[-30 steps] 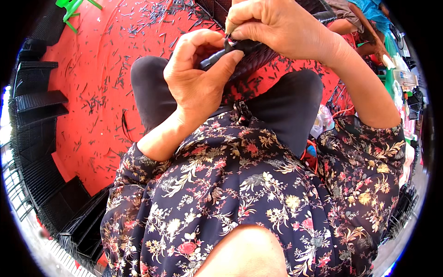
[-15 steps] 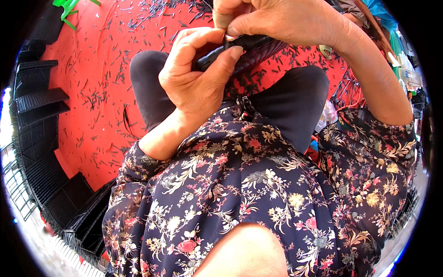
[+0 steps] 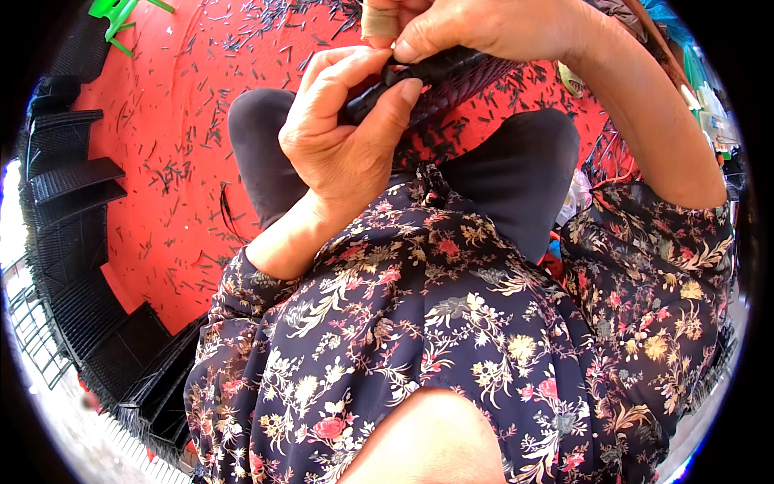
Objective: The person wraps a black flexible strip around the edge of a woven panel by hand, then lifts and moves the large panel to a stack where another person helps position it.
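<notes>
Above a red mat (image 3: 161, 121) littered with dark trimmings, both hands grip a black woven piece (image 3: 451, 77).

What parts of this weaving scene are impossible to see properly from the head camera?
- Right hand: its fingertips are cut off by the top edge.
- Dark woven piece: mostly hidden by both hands; its full shape is unclear.
- Left hand: its palm faces away, so the grip inside is hidden.
- Black woven panels: bent and darkened at the left rim.
- Clutter at far right: too small and warped.
</notes>
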### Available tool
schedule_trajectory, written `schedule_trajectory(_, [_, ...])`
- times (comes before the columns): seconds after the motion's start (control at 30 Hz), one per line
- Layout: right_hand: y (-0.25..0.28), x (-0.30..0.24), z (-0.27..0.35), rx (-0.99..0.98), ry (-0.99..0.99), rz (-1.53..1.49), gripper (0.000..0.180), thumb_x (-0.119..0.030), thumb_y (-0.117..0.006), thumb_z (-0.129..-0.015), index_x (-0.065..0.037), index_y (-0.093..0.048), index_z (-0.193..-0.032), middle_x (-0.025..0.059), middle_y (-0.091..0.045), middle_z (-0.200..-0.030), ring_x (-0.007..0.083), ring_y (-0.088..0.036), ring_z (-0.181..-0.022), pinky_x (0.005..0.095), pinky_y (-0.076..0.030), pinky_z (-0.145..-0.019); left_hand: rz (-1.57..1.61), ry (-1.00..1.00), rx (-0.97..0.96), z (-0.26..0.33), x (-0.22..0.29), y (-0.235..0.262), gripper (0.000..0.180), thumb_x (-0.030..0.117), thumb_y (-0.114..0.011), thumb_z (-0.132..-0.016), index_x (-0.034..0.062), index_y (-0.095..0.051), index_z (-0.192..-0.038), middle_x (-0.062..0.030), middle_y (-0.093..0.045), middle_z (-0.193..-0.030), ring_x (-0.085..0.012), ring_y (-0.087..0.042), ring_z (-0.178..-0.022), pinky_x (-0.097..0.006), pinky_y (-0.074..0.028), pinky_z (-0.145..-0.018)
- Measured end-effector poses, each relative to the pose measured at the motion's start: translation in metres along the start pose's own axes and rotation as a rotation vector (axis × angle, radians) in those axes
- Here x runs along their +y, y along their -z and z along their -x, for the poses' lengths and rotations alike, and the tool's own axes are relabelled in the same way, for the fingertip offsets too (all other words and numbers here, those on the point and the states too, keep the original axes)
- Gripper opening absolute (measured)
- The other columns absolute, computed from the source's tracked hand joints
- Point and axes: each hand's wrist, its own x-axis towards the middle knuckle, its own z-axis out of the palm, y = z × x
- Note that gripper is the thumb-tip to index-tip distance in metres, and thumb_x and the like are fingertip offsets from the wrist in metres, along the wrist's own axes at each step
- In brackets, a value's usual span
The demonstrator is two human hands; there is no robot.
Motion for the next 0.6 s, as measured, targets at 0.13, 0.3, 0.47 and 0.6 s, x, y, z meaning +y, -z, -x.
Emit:
schedule_trajectory(0.13, [0.002, -0.009, -0.003, 0.002, -0.107, 0.059, 0.013, -0.006, -0.059, -0.069, 0.004, -0.065, -0.076, 0.0084, -0.062, -0.066, 0.0131, -0.057, -0.062, 0.0275, -0.047, -0.059, -0.032, 0.005, -0.010, -0.002, -0.001, 0.003, 0.029, -0.001, -0.075, -0.068, -0.0035, -0.063, -0.094, -0.0098, -0.061, -0.091, -0.0142, -0.058, -0.081, -0.023, -0.047, -0.072])
schedule_trajectory(0.3, [0.002, -0.009, -0.003, -0.030, -0.040, 0.242, 0.016, -0.009, -0.057, -0.071, 0.006, -0.062, -0.073, 0.0144, -0.060, -0.063, 0.0191, -0.056, -0.058, 0.0315, -0.046, -0.057, -0.025, 0.002, -0.002, -0.001, -0.004, 0.004, 0.028, -0.001, -0.075, -0.069, -0.0027, -0.062, -0.094, -0.0086, -0.060, -0.091, -0.0133, -0.057, -0.081, -0.023, -0.047, -0.071])
schedule_trajectory(0.47, [0.002, -0.008, -0.005, -0.069, -0.034, 0.252, 0.020, -0.012, -0.055, -0.073, 0.008, -0.059, -0.071, 0.0159, -0.056, -0.059, 0.0209, -0.052, -0.054, 0.0348, -0.043, -0.054, 0.154, 0.188, 0.069, 0.002, 0.007, -0.003, 0.029, -0.004, -0.074, -0.069, -0.0022, -0.060, -0.094, -0.0064, -0.060, -0.091, -0.0114, -0.056, -0.081, -0.023, -0.046, -0.072])
schedule_trajectory(0.6, [0.002, -0.012, -0.010, -0.080, -0.217, 0.118, 0.021, -0.013, -0.055, -0.073, 0.008, -0.058, -0.068, 0.0134, -0.053, -0.056, 0.0171, -0.050, -0.054, 0.0332, -0.041, -0.052, 0.178, 0.188, 0.074, 0.003, 0.007, -0.004, 0.028, -0.004, -0.074, -0.069, -0.0026, -0.060, -0.094, -0.0069, -0.060, -0.092, -0.0115, -0.056, -0.082, -0.023, -0.046, -0.073])
